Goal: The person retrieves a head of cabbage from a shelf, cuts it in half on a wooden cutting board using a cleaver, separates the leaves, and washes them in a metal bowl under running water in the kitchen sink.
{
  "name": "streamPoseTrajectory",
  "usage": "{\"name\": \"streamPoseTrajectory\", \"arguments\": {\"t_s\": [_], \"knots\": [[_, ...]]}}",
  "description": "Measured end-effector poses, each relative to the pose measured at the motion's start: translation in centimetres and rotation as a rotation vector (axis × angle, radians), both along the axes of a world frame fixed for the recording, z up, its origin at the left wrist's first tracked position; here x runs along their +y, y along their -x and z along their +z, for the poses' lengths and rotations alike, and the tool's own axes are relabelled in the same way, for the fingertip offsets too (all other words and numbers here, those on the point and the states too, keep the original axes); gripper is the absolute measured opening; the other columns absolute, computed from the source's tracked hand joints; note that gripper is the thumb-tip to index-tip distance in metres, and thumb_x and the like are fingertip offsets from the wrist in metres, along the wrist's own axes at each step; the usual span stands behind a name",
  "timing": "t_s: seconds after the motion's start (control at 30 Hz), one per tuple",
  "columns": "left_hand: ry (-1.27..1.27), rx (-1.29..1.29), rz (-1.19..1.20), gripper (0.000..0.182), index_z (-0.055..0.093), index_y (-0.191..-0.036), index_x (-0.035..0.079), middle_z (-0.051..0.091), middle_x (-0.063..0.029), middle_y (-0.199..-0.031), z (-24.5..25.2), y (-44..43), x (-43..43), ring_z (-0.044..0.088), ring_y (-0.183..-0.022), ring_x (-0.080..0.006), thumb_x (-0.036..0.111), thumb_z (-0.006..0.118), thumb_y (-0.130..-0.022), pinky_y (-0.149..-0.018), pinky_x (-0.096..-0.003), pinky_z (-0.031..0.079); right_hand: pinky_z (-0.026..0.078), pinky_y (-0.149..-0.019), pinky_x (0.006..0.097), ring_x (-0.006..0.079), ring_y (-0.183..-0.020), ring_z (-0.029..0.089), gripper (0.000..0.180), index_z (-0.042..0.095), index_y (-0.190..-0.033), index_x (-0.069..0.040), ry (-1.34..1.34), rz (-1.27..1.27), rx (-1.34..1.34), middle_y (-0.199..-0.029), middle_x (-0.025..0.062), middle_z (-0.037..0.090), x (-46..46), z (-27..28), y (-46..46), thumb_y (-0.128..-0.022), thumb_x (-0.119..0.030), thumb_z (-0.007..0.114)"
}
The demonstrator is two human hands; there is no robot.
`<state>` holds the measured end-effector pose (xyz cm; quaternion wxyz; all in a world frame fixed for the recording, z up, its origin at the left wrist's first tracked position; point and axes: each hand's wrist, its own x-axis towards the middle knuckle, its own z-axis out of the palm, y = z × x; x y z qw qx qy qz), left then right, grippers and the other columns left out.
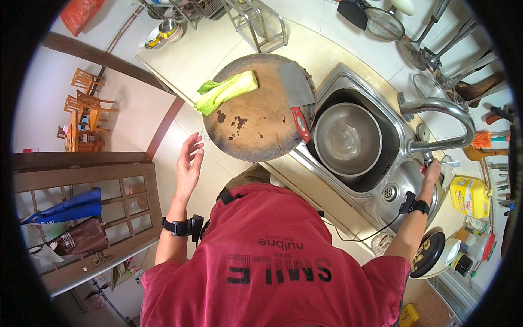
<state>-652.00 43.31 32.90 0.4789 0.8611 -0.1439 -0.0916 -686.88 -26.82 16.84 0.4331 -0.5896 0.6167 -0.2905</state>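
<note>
At the sink (369, 197), my right hand (431, 171) is closed around the lever handle of the chrome faucet (470, 118), its fingers partly hidden. Below the spout, a round metal basin (325, 157) sits in the larger bowl of the sink. My left hand (190, 163) hangs in the air near the lower left of a round wooden chopping board (261, 135). It holds nothing and its fingers are apart. A pale green leafy vegetable stalk (231, 92) lies on the board. To its right rests a cleaver (296, 88), its red handle reaching over the board's edge towards the sink.
Ladles and strainers (384, 23) hang along the tiled wall. A yellow jug (470, 197) stands right of the faucet, with a black pan (428, 254) and jars nearer me. Behind the board is a metal rack (261, 26). A paned door (135, 192) stands at left.
</note>
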Motion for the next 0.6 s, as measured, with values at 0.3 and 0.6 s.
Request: {"name": "streamPoseTrajectory", "arguments": {"t_s": [0.3, 0.6], "knots": [[-0.012, 0.015, 0.011, 0.046, 0.045, -0.142, 0.009, 0.058, -0.0103, -0.131, -0.5, -0.6, 0.3, 0.059, -0.114, -0.0193, 0.006, 0.053, -0.096, -0.095, -0.033, 0.047, 0.051, -0.038, 0.0322, 0.0208, -0.046, 0.06, 0.044, 0.058, -0.096, 0.004, -0.011, 0.004, -0.006, -0.069, 0.0138, 0.06, -1.3, -1.5, 0.7, -0.097, -0.037, 0.041], [0.0, 0.062, -0.04, 0.045, 0.04, -0.145, 0.003, 0.051, -0.0148, -0.137, -1.3, -0.8, 1.3, 0.053, -0.121, -0.0221, 0.008, 0.048, -0.1, -0.105, -0.0349, 0.04, 0.054, -0.044, 0.0393, 0.0266, -0.045, 0.063, 0.048, 0.054, -0.076, 0.01, 0.044, 0.017, -0.015, -0.061, 0.0192, 0.06, 1.7, 0.9, -0.9, -0.096, -0.031, 0.04]]}}
